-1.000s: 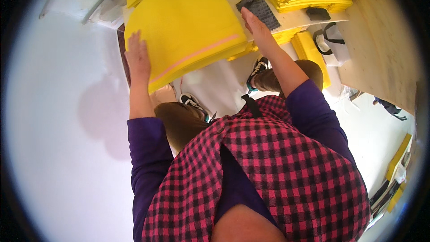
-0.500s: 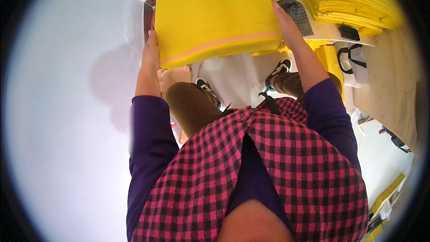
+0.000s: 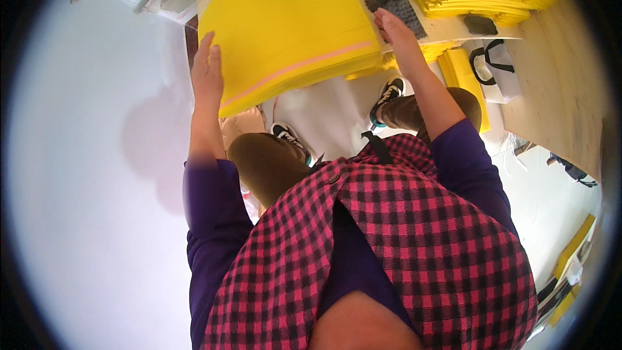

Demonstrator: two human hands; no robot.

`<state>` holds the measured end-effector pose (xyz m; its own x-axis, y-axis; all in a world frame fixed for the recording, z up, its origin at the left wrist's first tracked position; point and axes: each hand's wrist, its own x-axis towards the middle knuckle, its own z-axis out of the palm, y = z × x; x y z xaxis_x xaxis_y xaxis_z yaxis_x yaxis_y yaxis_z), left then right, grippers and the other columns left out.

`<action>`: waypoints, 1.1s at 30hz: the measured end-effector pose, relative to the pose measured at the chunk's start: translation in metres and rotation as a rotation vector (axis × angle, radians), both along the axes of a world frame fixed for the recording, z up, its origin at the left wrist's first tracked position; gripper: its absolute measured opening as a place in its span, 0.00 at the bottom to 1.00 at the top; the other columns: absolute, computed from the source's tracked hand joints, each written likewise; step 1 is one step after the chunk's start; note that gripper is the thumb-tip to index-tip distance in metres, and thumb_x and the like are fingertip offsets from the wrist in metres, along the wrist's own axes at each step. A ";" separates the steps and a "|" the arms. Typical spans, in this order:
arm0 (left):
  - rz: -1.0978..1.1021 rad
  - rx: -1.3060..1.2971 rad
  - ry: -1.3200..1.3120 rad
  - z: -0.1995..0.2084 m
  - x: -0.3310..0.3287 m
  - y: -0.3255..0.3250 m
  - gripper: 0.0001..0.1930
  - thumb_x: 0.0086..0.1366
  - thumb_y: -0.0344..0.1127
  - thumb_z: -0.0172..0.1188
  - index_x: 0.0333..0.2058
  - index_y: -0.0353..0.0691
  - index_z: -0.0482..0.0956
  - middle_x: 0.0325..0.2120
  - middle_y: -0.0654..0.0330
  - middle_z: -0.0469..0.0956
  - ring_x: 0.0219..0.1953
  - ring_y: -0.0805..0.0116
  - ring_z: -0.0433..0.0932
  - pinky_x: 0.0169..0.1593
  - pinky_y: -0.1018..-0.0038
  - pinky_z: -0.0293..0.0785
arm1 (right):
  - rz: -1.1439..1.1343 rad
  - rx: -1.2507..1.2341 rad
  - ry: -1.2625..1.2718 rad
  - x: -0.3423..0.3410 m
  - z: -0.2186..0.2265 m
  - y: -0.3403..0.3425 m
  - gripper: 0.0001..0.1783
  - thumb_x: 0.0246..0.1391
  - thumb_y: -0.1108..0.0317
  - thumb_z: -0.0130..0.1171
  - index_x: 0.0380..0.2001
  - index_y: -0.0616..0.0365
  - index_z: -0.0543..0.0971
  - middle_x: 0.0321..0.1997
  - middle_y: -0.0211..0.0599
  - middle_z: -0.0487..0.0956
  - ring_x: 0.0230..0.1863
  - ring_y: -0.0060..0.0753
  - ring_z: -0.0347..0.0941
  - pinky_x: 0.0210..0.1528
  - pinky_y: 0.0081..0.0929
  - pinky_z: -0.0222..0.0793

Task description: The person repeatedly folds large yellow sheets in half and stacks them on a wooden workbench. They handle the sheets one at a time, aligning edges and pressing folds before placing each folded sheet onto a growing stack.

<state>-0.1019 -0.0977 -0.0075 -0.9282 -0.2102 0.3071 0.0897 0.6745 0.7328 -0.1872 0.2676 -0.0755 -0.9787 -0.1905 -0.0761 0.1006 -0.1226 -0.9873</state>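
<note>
Both sides of a flat, pink-striped yellow stack of fabric-like sheets (image 3: pixel 291 23), top centre of frame, are flanked by a straight-fingered left hand (image 3: pixel 208 70) and a loosely bent right hand (image 3: pixel 396 31).
Likely soft, floppy, weighty as a pile, layers prone to slide; best taken by both side edges. Hands held upright in frame, nothing seen gripped; contact cannot be told.

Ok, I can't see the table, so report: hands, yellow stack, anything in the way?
Left hand open at left edge of yellow stack, right hand near its right edge. Stack flat. Grey cloth close beside right hand, off the stack.
</note>
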 end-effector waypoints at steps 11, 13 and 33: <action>-0.400 -0.282 -0.136 -0.031 -0.047 0.101 0.22 0.66 0.43 0.47 0.56 0.40 0.68 0.59 0.49 0.63 0.64 0.52 0.56 0.66 0.56 0.45 | -0.052 0.131 0.106 0.026 -0.014 -0.005 0.26 0.57 0.68 0.54 0.57 0.65 0.65 0.57 0.42 0.71 0.56 0.30 0.67 0.58 0.25 0.61; -0.404 -0.327 -0.103 -0.037 -0.046 0.100 0.22 0.66 0.43 0.48 0.56 0.40 0.68 0.59 0.50 0.63 0.64 0.52 0.56 0.66 0.56 0.45 | -0.140 0.268 0.199 0.022 -0.019 0.009 0.23 0.53 0.67 0.59 0.51 0.63 0.70 0.52 0.44 0.74 0.50 0.33 0.72 0.52 0.26 0.66; -0.387 -0.364 -0.054 -0.045 -0.045 0.100 0.23 0.64 0.45 0.51 0.55 0.42 0.70 0.58 0.52 0.65 0.64 0.53 0.57 0.66 0.55 0.46 | -0.236 1.086 0.463 -0.043 -0.051 0.046 0.05 0.51 0.69 0.55 0.31 0.52 0.79 0.32 0.38 0.78 0.38 0.43 0.74 0.39 0.35 0.70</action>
